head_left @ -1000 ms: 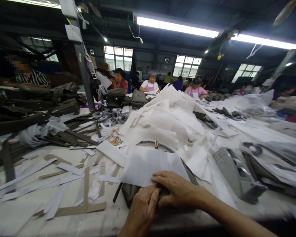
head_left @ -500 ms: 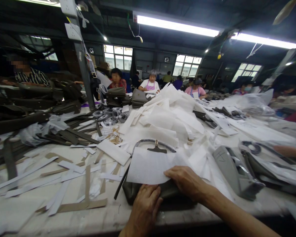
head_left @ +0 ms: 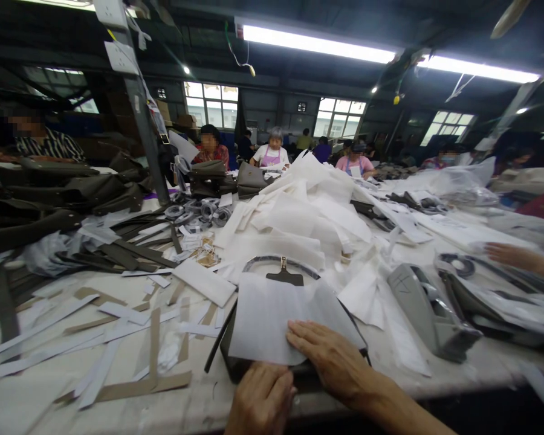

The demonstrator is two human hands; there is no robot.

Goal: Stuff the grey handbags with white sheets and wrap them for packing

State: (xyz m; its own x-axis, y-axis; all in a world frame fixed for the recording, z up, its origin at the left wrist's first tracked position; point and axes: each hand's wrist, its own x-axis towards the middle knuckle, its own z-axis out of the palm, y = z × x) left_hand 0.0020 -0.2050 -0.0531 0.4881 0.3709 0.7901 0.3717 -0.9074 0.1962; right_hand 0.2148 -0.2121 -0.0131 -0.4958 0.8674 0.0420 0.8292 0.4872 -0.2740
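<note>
A dark olive handbag (head_left: 230,362) lies at the near edge of the table, with a white foam sheet (head_left: 263,314) spread over its upper face. Its wrapped handle (head_left: 258,261) and a dark closure tab with a gold buckle (head_left: 284,272) stick out beyond the sheet. Flat on the sheet's right part rests my right hand (head_left: 329,359), fingers stretched out. My left hand (head_left: 263,393) is curled closed at the bag's near edge, just below the sheet; its fingertips are partly hidden.
A grey tape dispenser (head_left: 430,314) stands to the right. Behind the bag rises a heap of white foam sheets (head_left: 299,205). Paper and tan strips (head_left: 154,344) litter the left, near dark straps (head_left: 122,254). A co-worker's hand (head_left: 512,254) reaches in at far right.
My right hand has moved from the sheet's right edge to lie flatter on it. The sheet now lies smoother and farther over the bag. My left hand has curled and shifted nearer me.
</note>
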